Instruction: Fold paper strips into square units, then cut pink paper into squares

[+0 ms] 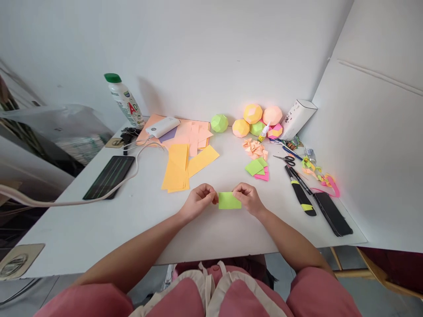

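Note:
A small light-green rectangle of paper (230, 200) is between my hands near the front of the white desk. My right hand (249, 197) is closed, its thumb and fingers pinching the paper's upper right corner. At the paper's left edge my left hand (199, 200) is closed too, with curled fingers and the fingertips on that edge. Beyond my right hand lie small green paper pieces (255, 167), partly over pink pieces (263, 175). Orange-yellow paper strips (176, 169) lie in a loose stack past my left hand.
Faceted paper balls (219, 123) stand along the back wall beside a glue bottle (263, 133) and white box (299, 118). Scissors (288, 160), a utility knife (300, 191) and a black case (332, 214) lie right. A phone (109, 177), cable, power bank (163, 127) and bottle (127, 103) are left.

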Motion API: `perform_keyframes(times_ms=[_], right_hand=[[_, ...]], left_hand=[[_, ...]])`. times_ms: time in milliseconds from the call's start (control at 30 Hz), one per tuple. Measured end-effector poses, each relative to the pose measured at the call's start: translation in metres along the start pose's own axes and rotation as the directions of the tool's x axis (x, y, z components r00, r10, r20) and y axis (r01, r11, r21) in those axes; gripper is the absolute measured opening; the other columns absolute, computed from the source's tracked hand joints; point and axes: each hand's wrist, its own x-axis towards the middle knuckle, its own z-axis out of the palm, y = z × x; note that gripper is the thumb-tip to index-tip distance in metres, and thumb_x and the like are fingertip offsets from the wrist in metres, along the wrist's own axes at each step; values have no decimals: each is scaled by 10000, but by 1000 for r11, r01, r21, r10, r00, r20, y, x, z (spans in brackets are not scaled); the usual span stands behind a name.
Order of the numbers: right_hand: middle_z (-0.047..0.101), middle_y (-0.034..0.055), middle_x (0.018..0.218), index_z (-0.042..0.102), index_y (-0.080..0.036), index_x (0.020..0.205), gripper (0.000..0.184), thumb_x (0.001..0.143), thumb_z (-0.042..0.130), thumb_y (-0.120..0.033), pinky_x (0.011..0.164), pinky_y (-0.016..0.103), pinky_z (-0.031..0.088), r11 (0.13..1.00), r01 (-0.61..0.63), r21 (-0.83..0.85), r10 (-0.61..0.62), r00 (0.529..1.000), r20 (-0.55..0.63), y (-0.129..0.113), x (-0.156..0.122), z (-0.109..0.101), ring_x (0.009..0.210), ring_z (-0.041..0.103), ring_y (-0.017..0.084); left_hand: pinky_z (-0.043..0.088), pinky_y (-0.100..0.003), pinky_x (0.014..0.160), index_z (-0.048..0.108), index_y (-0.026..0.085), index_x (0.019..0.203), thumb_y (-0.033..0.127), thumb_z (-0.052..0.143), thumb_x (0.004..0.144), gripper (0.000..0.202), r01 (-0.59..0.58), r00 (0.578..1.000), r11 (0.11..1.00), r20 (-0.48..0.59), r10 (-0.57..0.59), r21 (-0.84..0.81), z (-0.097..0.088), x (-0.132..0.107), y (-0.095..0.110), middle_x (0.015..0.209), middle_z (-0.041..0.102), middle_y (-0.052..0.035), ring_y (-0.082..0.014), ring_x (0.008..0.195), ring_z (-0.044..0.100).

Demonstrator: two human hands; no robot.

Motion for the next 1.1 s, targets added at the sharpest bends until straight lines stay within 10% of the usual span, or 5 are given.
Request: perform_keyframes(times_ms=[200,367,1100], right_hand=[[480,-43,623,515,-195,716,215,753,622,-378,496,234,409,996,-32,80,29,999,44,2,2,3,547,458,94],[575,-21,811,472,-210,978,380,692,704,-305,532,258,491,974,-116,197,79,979,187,4,-1,11,595,551,101],[507,-62,728,470,-210,947,358,654,676,-184,490,221,434,985,-145,89,123,968,219,0,5,-4,555,490,76]], left_hand=[[467,-253,503,515,159,885,531,648,760,414,167,949,985,279,-149,-42,7,-1,-7,687,662,-25,-125,518,600],[459,-238,464,524,153,868,558,629,767,431,166,973,985,171,-156,-47,9,0,-10,632,651,-10,-112,462,580],[443,-226,461,514,168,780,412,640,744,277,181,974,984,139,-179,2,9,-4,-9,546,613,20,-98,429,535]])
